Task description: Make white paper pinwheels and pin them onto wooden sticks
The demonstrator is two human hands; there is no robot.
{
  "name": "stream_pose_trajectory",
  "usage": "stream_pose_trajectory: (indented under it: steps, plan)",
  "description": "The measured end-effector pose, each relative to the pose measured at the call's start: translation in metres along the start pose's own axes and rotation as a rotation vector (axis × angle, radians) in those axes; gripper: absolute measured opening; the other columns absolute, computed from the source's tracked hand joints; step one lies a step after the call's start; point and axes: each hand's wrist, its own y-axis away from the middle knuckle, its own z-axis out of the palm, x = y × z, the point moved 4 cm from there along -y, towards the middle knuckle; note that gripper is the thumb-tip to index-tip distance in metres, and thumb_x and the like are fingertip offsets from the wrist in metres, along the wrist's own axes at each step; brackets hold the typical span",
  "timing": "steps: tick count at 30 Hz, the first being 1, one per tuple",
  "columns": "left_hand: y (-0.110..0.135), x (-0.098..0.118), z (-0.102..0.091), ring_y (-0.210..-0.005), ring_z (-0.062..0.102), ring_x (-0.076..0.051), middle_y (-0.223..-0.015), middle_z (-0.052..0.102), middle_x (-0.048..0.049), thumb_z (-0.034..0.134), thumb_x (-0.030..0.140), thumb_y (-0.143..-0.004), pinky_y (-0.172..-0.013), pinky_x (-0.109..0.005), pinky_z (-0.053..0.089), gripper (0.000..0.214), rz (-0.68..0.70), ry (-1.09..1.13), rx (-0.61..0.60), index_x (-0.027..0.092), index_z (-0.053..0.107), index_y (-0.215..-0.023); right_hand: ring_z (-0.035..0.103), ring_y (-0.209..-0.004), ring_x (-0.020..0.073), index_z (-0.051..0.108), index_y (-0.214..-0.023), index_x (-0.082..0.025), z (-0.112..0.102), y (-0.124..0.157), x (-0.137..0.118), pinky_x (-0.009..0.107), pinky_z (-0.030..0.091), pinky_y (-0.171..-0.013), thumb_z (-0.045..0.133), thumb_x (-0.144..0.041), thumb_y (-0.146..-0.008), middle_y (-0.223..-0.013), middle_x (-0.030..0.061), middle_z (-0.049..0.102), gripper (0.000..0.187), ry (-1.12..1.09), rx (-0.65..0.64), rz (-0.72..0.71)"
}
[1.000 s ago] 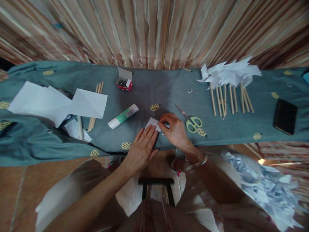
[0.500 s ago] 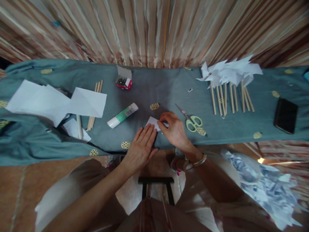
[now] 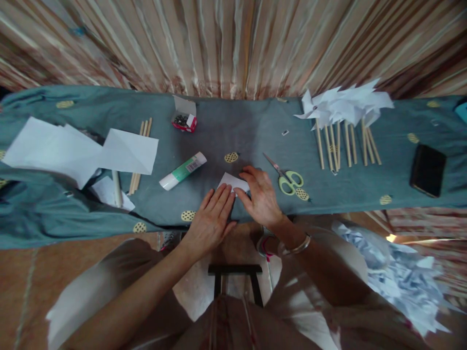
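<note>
A small white piece of paper [image 3: 228, 180], apparently folded, lies near the front edge of the cloth-covered table [image 3: 233, 126]. My left hand [image 3: 212, 214] rests flat over its lower left part, fingers stretched out and pressing on it. At the paper's right side is my right hand [image 3: 260, 197], thumb and fingers apart, the thumb touching the paper. To the left lies a green and white glue stick [image 3: 183, 171]. Scissors [image 3: 286, 180] with green handles lie to the right of my right hand.
White paper sheets [image 3: 54, 150] and wooden sticks [image 3: 136, 170] lie at the left. Behind is an open red box [image 3: 185, 121] of small metal pieces. Paper pinwheels [image 3: 343, 108] on sticks and a black phone [image 3: 428, 170] are at the right; a bag of white paper pieces [image 3: 401, 277] stands below.
The fingers of my right hand have opened from a pinch at the paper's right edge, and more of the paper shows. My left hand stays flat on it.
</note>
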Motion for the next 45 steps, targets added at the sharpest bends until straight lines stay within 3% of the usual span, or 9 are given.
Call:
stream_pose_trajectory:
  steps: [9, 19, 25, 28, 34, 39, 45]
  plan:
    - [0.008, -0.006, -0.001, -0.147, 0.034, -0.033, -0.154, 0.040, -0.0244, 0.053, 0.034, -0.096, -0.118, -0.054, 0.032, 0.062, 0.007, -0.011, -0.002, 0.003, 0.038, -0.147, 0.048, -0.129, 0.0334, 0.055, -0.132, -0.016, -0.004, 0.005, 0.008, 0.054, 0.039, -0.108, 0.044, -0.038, -0.099, -0.145, 0.0174, 0.050, 0.041, 0.060, -0.045, 0.073]
    - [0.025, -0.015, -0.010, -0.145, 0.037, -0.031, -0.153, 0.043, -0.0208, 0.049, 0.027, -0.097, -0.117, -0.054, 0.034, 0.060, -0.017, -0.004, -0.008, 0.009, 0.033, -0.151, 0.047, -0.131, 0.0337, 0.055, -0.132, -0.019, -0.010, 0.006, 0.024, 0.058, 0.038, -0.110, 0.042, -0.034, -0.099, -0.146, 0.0145, 0.049, 0.039, 0.051, -0.017, 0.100]
    - [0.036, -0.020, -0.015, -0.143, 0.041, -0.031, -0.151, 0.046, -0.0197, 0.049, 0.026, -0.097, -0.117, -0.053, 0.035, 0.055, -0.014, -0.043, -0.011, 0.008, 0.039, -0.148, 0.047, -0.131, 0.0313, 0.055, -0.133, -0.027, -0.008, 0.007, 0.029, 0.054, 0.040, -0.110, 0.044, -0.030, -0.097, -0.145, 0.0091, 0.049, 0.038, 0.009, -0.021, 0.127]
    - [0.040, -0.021, -0.018, -0.141, 0.043, -0.031, -0.149, 0.049, -0.0196, 0.050, 0.025, -0.097, -0.116, -0.054, 0.037, 0.054, -0.007, -0.059, 0.007, 0.008, 0.041, -0.147, 0.049, -0.128, 0.0314, 0.056, -0.131, -0.026, -0.008, 0.006, 0.030, 0.055, 0.041, -0.109, 0.043, -0.029, -0.097, -0.143, 0.0100, 0.051, 0.037, 0.013, -0.007, 0.096]
    - [0.042, -0.021, -0.019, -0.141, 0.044, -0.031, -0.148, 0.051, -0.0201, 0.051, 0.025, -0.096, -0.115, -0.055, 0.037, 0.053, -0.013, -0.046, 0.009, 0.008, 0.042, -0.146, 0.046, -0.133, 0.0299, 0.060, -0.128, -0.019, -0.014, 0.003, 0.010, 0.052, 0.040, -0.110, 0.039, -0.023, -0.099, -0.146, 0.0142, 0.049, 0.036, 0.011, -0.017, -0.031]
    - [0.040, -0.020, -0.019, -0.140, 0.045, -0.032, -0.147, 0.052, -0.0206, 0.052, 0.026, -0.096, -0.115, -0.054, 0.036, 0.049, -0.018, -0.046, 0.023, 0.007, 0.047, -0.141, 0.042, -0.137, 0.0276, 0.063, -0.126, -0.025, -0.005, 0.000, -0.018, 0.051, 0.040, -0.109, 0.040, -0.014, -0.096, -0.150, 0.0117, 0.045, 0.039, 0.004, -0.168, -0.207]
    - [0.031, -0.024, -0.025, -0.132, 0.050, -0.032, -0.142, 0.056, -0.0185, 0.050, 0.029, -0.097, -0.112, -0.053, 0.038, 0.046, -0.061, 0.034, 0.038, 0.012, 0.049, -0.140, 0.039, -0.139, 0.0268, 0.064, -0.124, -0.027, 0.007, -0.006, -0.021, 0.051, 0.038, -0.111, 0.044, -0.011, -0.094, -0.152, 0.0084, 0.044, 0.040, 0.016, -0.223, -0.197]
